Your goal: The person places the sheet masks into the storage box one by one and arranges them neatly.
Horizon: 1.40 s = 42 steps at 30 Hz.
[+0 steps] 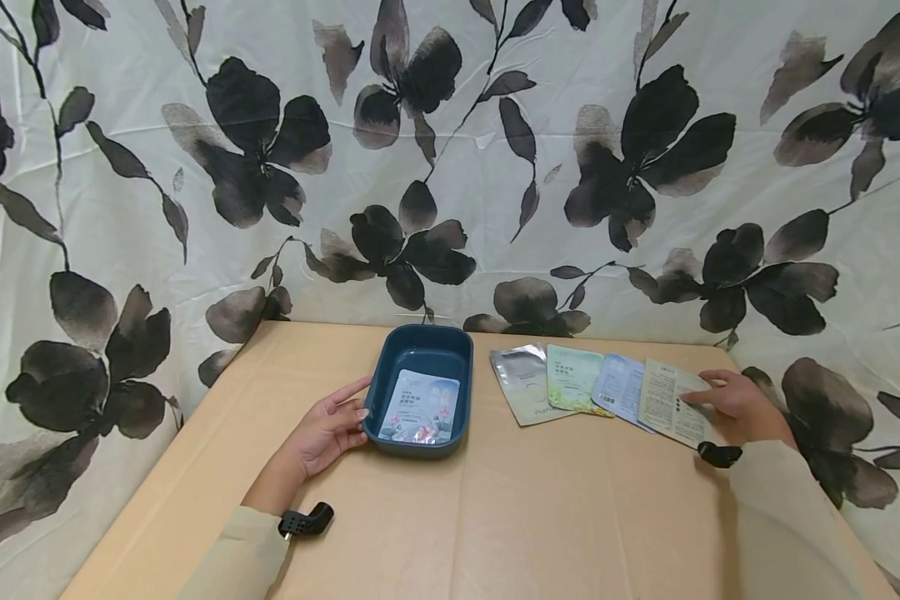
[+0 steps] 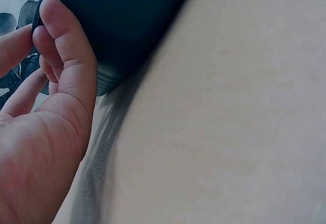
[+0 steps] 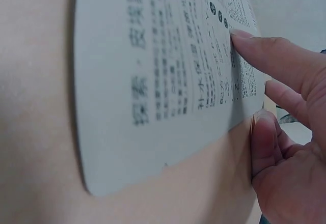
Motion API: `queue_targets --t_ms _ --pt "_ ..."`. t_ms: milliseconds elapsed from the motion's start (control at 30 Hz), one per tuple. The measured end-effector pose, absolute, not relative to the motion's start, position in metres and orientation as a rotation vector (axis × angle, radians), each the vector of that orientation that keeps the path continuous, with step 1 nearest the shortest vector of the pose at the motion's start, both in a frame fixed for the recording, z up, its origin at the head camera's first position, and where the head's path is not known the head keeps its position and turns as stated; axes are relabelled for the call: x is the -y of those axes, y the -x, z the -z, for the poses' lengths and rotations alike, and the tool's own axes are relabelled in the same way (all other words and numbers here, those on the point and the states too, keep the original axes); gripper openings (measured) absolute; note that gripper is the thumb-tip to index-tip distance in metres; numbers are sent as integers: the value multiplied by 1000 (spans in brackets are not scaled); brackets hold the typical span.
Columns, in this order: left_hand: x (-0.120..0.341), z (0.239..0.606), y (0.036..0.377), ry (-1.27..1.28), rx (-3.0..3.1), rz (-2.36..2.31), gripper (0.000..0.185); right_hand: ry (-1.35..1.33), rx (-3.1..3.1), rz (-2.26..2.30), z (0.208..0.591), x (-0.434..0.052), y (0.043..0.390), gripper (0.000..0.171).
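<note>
A dark blue tray [image 1: 390,367] stands mid-table with one pale sachet [image 1: 418,407] lying in it. My left hand [image 1: 348,414] rests against the tray's left wall. Its fingers are relaxed, and in the left wrist view the thumb [image 2: 69,51] lies along the dark tray [image 2: 127,15] wall. Right of the tray lies a fanned row of sachets: silver [image 1: 523,383], green [image 1: 573,379], blue [image 1: 621,389] and white printed [image 1: 667,400]. My right hand [image 1: 703,400] touches the white one. Its forefinger [image 3: 265,51] presses on the printed face of that white sachet [image 3: 153,81], and its thumb [image 3: 265,142] sits at the sachet's edge.
The tan table [image 1: 532,517] ends at a flowered curtain [image 1: 450,167] right behind the tray and sachets. Its left and right edges fall off beside my forearms. Bare tabletop lies in front of the tray and sachets.
</note>
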<state>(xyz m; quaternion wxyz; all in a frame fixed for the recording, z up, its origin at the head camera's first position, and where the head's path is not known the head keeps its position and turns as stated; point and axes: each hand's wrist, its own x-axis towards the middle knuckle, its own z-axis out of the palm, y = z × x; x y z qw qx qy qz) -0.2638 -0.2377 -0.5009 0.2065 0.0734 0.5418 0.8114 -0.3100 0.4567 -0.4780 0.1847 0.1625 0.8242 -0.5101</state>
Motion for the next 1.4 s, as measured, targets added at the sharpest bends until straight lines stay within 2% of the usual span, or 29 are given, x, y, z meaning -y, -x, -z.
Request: queue_targets --t_ms 400,667,1133,1400 --pt "239 500 264 -193 -1503 -2252 68 -441 -2527 1317 489 -457 308 105" --pt "239 501 265 -188 -1507 -2256 69 -482 -2681 1233 494 -455 313 108" --pt "238 498 262 -173 -1510 -2258 68 -535 -2788 1274 495 -438 305 93" --pt "238 499 262 -171 -1533 -2248 69 -585 -2852 1233 495 -433 300 92"
